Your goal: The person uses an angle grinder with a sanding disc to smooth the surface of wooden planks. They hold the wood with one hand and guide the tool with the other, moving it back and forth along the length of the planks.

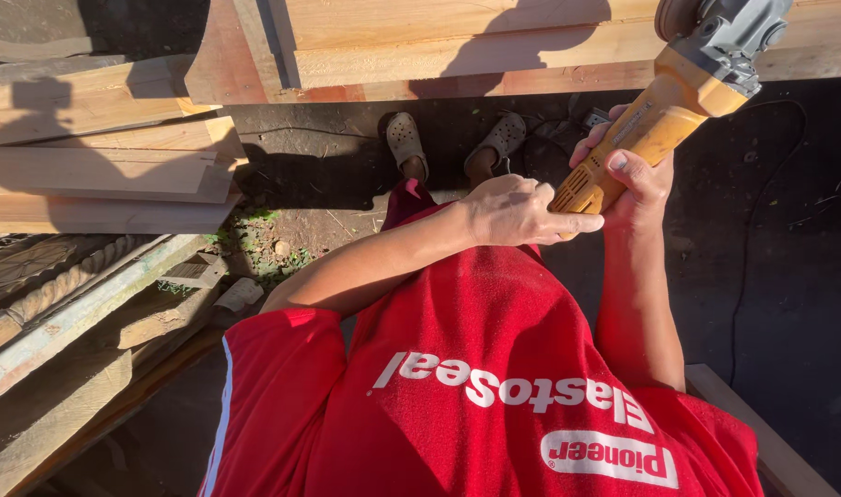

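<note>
From the head camera, looking straight down the body, the person holds an angle grinder (664, 110) in front of the chest. Its yellow-orange body slants up to the right, and its grey gear head sits at the top right, just before a stack of long timber beams (457, 46). The right hand (637, 175) is wrapped around the rear of the grinder's body, thumb on top. The left hand (517, 210) is closed on the very tail end of the tool, fingers pointing right and touching the right hand. The disc is mostly cut off by the frame's edge, so whether it touches the wood cannot be told. A thin black cable (742, 276) runs down the dark ground on the right. Below the hands hangs a red shirt (475, 368), and beyond it two grey clogs (452, 143) stand on the ground. More planks (98, 156) lie stacked at the left.
</note>
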